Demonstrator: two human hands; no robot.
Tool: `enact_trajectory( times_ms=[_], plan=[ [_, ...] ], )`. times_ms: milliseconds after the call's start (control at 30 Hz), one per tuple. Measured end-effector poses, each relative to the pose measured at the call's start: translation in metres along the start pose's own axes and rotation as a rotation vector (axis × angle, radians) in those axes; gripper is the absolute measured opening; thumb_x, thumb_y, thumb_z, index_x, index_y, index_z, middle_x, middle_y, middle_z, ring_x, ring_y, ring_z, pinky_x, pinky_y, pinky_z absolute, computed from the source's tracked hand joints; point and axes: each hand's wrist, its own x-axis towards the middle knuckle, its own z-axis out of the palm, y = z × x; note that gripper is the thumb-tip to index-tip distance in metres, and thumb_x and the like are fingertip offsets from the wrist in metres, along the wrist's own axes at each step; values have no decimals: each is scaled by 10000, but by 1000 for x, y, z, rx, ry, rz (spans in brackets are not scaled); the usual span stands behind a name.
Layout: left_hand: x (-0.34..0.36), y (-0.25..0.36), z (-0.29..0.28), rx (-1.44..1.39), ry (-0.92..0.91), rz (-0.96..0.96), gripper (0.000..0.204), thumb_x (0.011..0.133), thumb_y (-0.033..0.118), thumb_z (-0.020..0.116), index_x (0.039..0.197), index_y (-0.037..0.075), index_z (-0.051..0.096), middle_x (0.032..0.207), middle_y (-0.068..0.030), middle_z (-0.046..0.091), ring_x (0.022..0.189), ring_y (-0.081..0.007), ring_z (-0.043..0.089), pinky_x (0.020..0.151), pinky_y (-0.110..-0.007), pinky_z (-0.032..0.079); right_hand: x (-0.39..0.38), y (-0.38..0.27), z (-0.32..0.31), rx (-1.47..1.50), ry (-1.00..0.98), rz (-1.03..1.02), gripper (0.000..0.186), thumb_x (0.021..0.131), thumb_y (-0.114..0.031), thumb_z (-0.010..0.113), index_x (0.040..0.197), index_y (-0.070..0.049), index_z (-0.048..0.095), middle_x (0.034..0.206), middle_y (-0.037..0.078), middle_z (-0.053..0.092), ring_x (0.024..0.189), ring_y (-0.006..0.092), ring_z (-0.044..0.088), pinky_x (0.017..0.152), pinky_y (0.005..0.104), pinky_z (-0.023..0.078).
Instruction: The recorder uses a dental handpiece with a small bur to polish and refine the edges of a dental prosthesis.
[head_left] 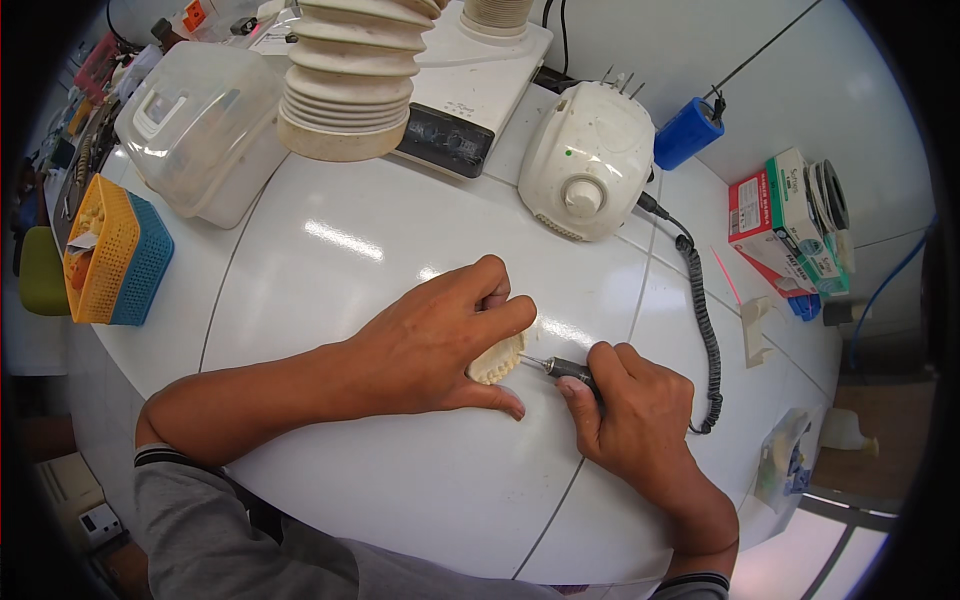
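My left hand [455, 335] grips a cream-coloured dental model [497, 361] between thumb and fingers, its row of teeth facing right. Part of the model is hidden behind the fingers. In my right hand [640, 405] is a dark rotary handpiece [570, 369], held like a pen. Its thin metal tip points left and reaches the tooth edge of the model; whether it touches cannot be told. A coiled black cord [700, 310] runs from near my right hand up to a white control box [590, 160] with a round knob.
A ribbed suction hose [355, 75] hangs over the table before a white machine [470, 75]. Left of it stand a clear plastic case [205, 130] and yellow and blue baskets [145, 260]. To the right are a blue cylinder [690, 133], stacked boxes [785, 215] and a plastic bag [783, 460].
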Motion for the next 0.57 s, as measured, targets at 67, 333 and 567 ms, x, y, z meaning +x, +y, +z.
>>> enact_trajectory(
  times_ms=[67,333,567],
  plan=[
    [0,0,0,0,4,3,746,780,560,985,1188,16,678,1165,-142,540,998,-303,648,861,-418,603,0,0,0,11,7,3,380,1011,-398,796,852,-100,623,666,50,561,461,237,559,446,390,406],
    [1,0,1,6,25,11,756,764,575,989,1165,18,671,1154,-138,541,991,-297,644,852,-414,600,1,-1,-1,-8,-6,2,375,1010,-397,799,858,-100,629,667,50,564,464,238,572,445,396,414],
    [1,-1,2,3,27,17,755,763,575,990,1163,21,669,1149,-136,542,990,-296,641,851,-413,599,0,-1,-1,-12,-7,4,376,1006,-399,803,858,-102,628,669,49,565,469,241,578,448,395,417]
  ],
)
